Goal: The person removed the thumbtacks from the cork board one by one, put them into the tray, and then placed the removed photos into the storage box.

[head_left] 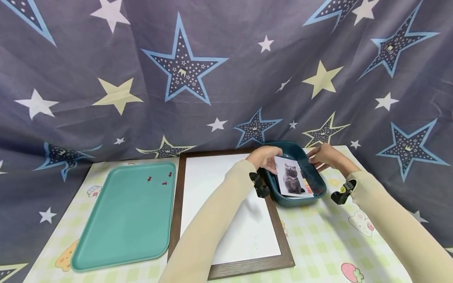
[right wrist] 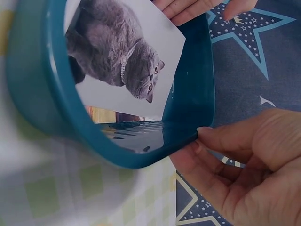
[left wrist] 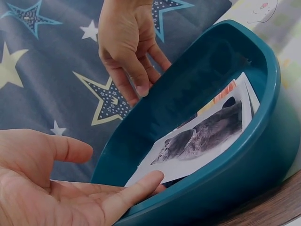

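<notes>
A dark teal plastic basin (head_left: 301, 202) stands at the back right of the table, and a photo card of a grey cat (head_left: 291, 177) lies inside it over other printed cards. My left hand (head_left: 264, 157) reaches over the basin's left side. In the left wrist view its fingers (left wrist: 138, 188) stretch in by the card's edge, with the thumb held apart. On the opposite side, my right hand (head_left: 325, 156) pinches the rim between thumb (right wrist: 221, 136) and fingers. Part of the cards below is hidden by the cat photo.
A white board (head_left: 253, 236) with a brown wooden frame lies left of the basin, partly under my left sleeve. Further left is a green tray (head_left: 124, 220) with several red push pins (head_left: 149, 179) near its far right corner. A star-patterned curtain (head_left: 219, 78) hangs behind.
</notes>
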Action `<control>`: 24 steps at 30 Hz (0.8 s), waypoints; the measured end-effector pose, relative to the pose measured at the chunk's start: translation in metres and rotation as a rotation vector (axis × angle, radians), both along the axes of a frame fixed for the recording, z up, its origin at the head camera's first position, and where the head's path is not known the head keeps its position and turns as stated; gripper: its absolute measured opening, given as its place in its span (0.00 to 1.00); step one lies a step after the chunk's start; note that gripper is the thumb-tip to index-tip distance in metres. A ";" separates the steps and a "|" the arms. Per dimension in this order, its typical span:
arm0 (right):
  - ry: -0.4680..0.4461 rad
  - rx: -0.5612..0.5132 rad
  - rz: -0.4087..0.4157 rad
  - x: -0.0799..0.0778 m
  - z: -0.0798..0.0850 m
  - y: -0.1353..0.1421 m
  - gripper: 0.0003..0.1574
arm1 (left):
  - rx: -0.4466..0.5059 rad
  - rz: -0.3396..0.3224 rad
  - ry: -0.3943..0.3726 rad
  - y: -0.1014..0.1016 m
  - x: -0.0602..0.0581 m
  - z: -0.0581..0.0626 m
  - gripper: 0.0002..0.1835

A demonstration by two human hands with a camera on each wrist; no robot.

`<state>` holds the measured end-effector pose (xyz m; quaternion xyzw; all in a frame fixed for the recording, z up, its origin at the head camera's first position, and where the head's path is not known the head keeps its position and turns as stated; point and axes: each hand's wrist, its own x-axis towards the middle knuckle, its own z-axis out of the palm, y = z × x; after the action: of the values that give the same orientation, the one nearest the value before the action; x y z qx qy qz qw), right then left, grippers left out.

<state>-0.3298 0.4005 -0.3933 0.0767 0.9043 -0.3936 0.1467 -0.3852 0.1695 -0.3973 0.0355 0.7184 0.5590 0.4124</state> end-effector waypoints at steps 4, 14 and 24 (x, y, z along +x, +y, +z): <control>0.003 0.000 -0.003 0.002 0.000 0.000 0.27 | 0.016 0.008 -0.005 0.000 0.001 0.001 0.34; 0.008 0.019 0.010 0.002 0.000 -0.004 0.27 | 0.026 -0.007 -0.043 -0.002 0.000 0.002 0.37; 0.012 0.013 0.003 0.003 0.001 -0.003 0.27 | 0.011 0.003 -0.042 0.001 -0.001 0.002 0.36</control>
<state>-0.3270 0.3980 -0.3921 0.0738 0.9078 -0.3879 0.1414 -0.3866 0.1707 -0.3955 0.0252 0.7066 0.5642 0.4263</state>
